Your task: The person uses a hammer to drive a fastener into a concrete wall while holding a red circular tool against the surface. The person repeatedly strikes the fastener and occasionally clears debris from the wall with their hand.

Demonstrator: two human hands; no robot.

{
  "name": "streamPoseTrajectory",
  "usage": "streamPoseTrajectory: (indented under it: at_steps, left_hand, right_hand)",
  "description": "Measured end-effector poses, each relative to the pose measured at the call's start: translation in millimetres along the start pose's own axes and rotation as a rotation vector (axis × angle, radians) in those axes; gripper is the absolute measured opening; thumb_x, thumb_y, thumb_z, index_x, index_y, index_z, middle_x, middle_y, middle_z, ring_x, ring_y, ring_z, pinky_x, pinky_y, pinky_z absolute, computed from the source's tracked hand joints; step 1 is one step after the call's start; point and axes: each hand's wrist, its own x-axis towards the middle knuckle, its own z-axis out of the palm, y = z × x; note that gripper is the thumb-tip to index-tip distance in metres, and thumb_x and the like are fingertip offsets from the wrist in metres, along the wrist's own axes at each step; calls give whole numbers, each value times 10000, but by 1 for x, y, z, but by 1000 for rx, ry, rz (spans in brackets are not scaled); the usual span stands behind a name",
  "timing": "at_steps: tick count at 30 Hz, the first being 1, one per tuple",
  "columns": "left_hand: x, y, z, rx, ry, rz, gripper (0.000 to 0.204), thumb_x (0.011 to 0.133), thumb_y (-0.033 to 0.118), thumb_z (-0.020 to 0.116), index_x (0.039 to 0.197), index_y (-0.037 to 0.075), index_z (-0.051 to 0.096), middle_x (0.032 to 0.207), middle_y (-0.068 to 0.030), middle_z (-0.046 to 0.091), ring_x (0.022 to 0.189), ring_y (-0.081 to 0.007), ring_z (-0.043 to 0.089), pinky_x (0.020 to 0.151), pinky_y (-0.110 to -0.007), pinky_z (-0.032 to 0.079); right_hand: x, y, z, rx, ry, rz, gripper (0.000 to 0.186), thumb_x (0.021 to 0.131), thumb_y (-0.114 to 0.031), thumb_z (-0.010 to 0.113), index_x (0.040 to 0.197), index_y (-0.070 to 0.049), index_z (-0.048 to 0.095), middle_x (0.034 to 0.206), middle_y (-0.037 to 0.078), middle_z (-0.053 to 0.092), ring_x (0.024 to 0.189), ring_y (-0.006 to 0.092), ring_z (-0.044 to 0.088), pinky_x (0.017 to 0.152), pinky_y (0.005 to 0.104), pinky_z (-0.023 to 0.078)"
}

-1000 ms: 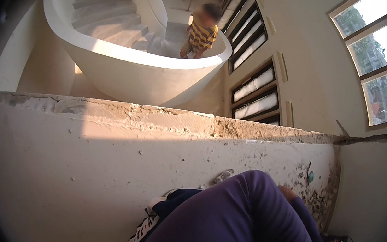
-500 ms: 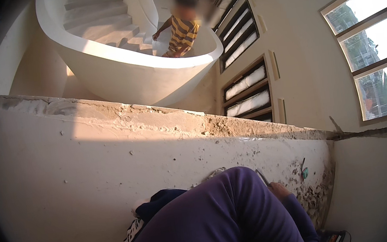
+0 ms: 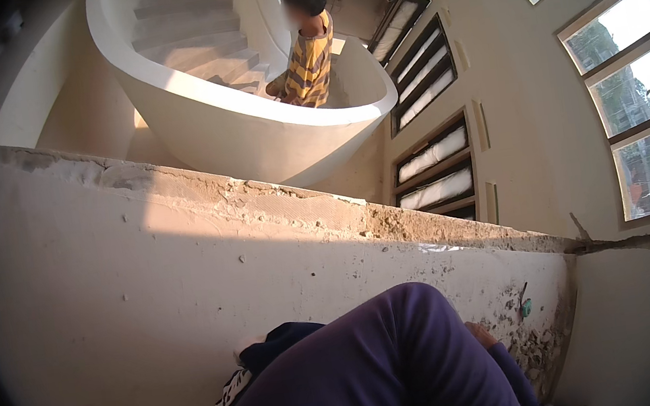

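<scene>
My right hand [image 3: 482, 335] shows only in part beyond my raised purple-clad knee [image 3: 412, 314], beside the pale, crumbling wall surface. Its visible fingers look curled. Whatever they grip is hidden behind the knee. A purple sleeve [image 3: 513, 375] covers that arm. Loose rubble [image 3: 540, 351] and a small green object [image 3: 525, 308] are close to this hand. Left of the knee lies dark navy cloth [image 3: 285, 339] with a black-and-white patterned strip [image 3: 231, 393]. A small pale patch shows at the cloth's edge, too unclear to name. My left hand cannot be made out.
A broken, rough ledge [image 3: 283, 194] crosses the view. Beyond it, a white curved stair wall [image 3: 253, 143] encloses steps [image 3: 190, 33], where another person [image 3: 311, 58] in a yellow-and-dark striped top stands. Windows [image 3: 637, 100] line the right side, above a cracked wall corner [image 3: 638, 239].
The scene has shifted slightly right and down in view. The thin grey tool at my right hand has gone out of sight behind the knee. The person on the stairs has turned to the left.
</scene>
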Motion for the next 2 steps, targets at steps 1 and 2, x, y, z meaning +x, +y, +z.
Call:
streamPoseTrajectory:
  at_steps: [1, 2]
  left_hand:
    - [-3, 2, 0, 3, 1, -11, 221, 885, 242, 643, 1063, 135, 568, 1056, -88, 530, 1050, -209, 442, 921, -487, 336]
    - [-4, 3, -1, 8, -2, -18, 219, 884, 241, 643, 1059, 134, 569, 1052, -87, 530, 1046, -208, 443, 918, -485, 337]
  right_hand:
    - [0, 1, 1, -17, -2, 1, 381, 1010, -331, 529, 909, 35, 550, 689, 133, 628, 566, 248, 699, 533, 405, 559]
    - [-2, 2, 3, -32, -2, 6, 383, 1010, -334, 528, 913, 36, 553, 691, 136, 632, 569, 248, 701, 538, 406, 563]
